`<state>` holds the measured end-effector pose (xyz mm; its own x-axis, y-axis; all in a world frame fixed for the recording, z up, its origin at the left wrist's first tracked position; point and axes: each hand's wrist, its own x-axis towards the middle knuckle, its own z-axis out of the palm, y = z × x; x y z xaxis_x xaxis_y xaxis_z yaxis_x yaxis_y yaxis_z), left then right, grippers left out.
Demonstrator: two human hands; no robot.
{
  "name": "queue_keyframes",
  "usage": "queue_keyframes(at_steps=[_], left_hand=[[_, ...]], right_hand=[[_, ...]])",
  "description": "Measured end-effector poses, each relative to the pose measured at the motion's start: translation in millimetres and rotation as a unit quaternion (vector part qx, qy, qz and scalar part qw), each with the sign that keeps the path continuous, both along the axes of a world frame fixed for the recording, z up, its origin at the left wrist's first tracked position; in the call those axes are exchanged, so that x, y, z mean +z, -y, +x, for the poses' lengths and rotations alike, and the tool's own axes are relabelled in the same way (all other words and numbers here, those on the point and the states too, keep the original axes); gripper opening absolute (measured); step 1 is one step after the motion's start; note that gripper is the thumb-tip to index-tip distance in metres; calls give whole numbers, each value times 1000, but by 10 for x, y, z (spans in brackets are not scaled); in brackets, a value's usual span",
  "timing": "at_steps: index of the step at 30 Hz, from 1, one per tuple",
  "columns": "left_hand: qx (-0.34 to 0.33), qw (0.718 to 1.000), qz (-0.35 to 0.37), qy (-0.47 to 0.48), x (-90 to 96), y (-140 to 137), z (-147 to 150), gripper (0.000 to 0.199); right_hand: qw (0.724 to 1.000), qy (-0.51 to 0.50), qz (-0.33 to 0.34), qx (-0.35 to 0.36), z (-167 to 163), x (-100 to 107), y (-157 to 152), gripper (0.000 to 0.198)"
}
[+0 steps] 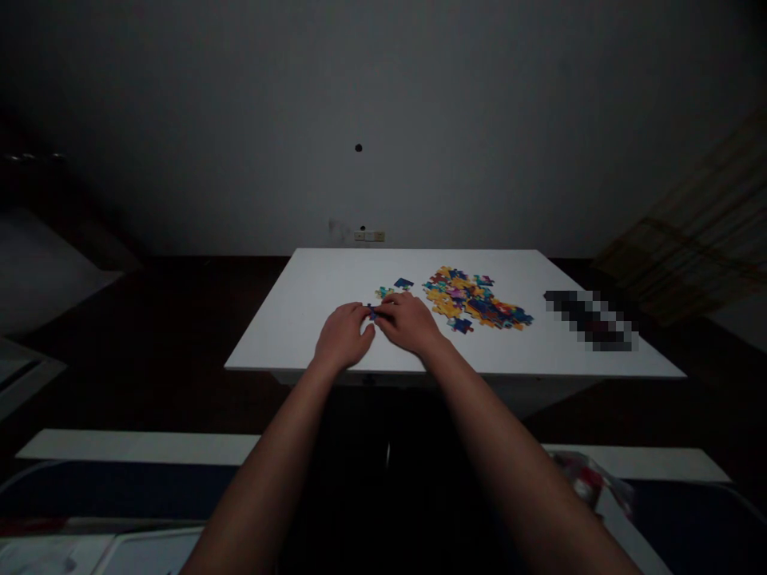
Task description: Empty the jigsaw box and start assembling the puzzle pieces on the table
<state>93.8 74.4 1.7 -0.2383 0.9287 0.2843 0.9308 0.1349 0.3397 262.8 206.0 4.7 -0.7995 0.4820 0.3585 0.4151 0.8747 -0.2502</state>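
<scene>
Dark blue jigsaw puzzle pieces [372, 312] lie on the white table between my hands, mostly covered by fingers. My left hand [343, 334] rests on the tabletop, its fingers closed at the left side of these pieces. From the right, my right hand [410, 321] pinches at the same pieces with thumb and fingertips. How many pieces are under the fingers is hard to make out. Just beyond my fingers lie a green and yellow puzzle piece [383, 293] and a blue puzzle piece [403, 283].
A heap of mixed puzzle pieces [461, 297] spreads to the right of my right hand. A pixelated dark object [590, 321] lies near the right edge of the white table [281, 319]. Behind stands a grey wall with sockets [369, 236]. A plastic bag [590, 483] sits at lower right.
</scene>
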Motion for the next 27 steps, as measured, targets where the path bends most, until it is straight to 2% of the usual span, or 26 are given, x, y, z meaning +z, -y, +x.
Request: queue_keyframes(at_steps=[9, 22, 25, 27], left_hand=[[-1, 1000, -3, 7, 34, 10, 12, 37], [1, 1000, -5, 1, 16, 4, 10, 38], [2, 1000, -7, -2, 20, 3, 13, 39], [-1, 1000, -12, -8, 29, 6, 21, 42]], right_hand=[[1000, 8, -14, -5, 3, -51, -61, 28], [999, 34, -4, -1, 23, 3, -20, 35], [999, 27, -11, -16, 11, 16, 0, 36], [998, 18, -16, -53, 6, 23, -1, 38]])
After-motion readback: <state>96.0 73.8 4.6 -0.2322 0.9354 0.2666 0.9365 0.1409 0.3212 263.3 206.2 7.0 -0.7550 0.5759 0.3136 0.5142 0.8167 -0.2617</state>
